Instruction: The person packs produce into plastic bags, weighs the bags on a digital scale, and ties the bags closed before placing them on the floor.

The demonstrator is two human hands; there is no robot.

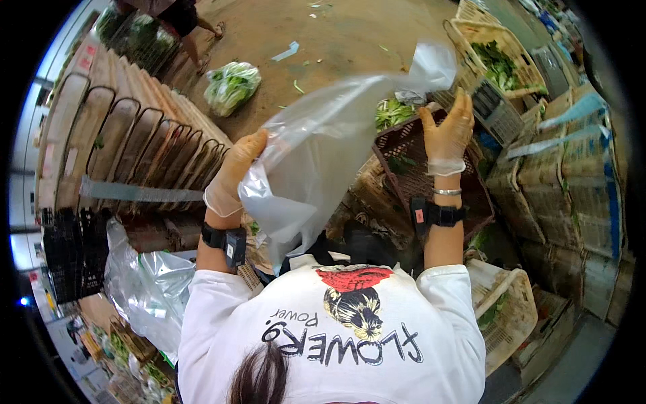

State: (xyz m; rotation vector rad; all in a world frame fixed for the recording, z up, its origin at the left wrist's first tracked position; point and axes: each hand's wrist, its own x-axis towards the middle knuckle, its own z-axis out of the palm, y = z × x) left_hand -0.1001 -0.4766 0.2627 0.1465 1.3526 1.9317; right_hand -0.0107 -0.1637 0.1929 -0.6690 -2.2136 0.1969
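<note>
A clear plastic bag (316,145) stretches across the space in front of me, billowing and loose. At its left edge my left hand (239,165), in a thin translucent glove, is closed on the plastic. The bag's far end rises toward the upper right, close to my right hand (449,135). That hand, gloved the same way, is raised with thumb and fingers apart, and nothing shows in its grasp. Below it is a dark brown plastic crate (431,182) with perforated sides. Green leafy vegetables (393,113) lie just beyond that crate.
Stacked wooden-sided crates (128,128) stand at the left. More plastic bags (151,286) hang beside my left arm. A bagged bundle of greens (232,87) lies on the floor ahead. Yellow crates (494,40) hold greens at right. Another person's legs (192,40) appear at upper left.
</note>
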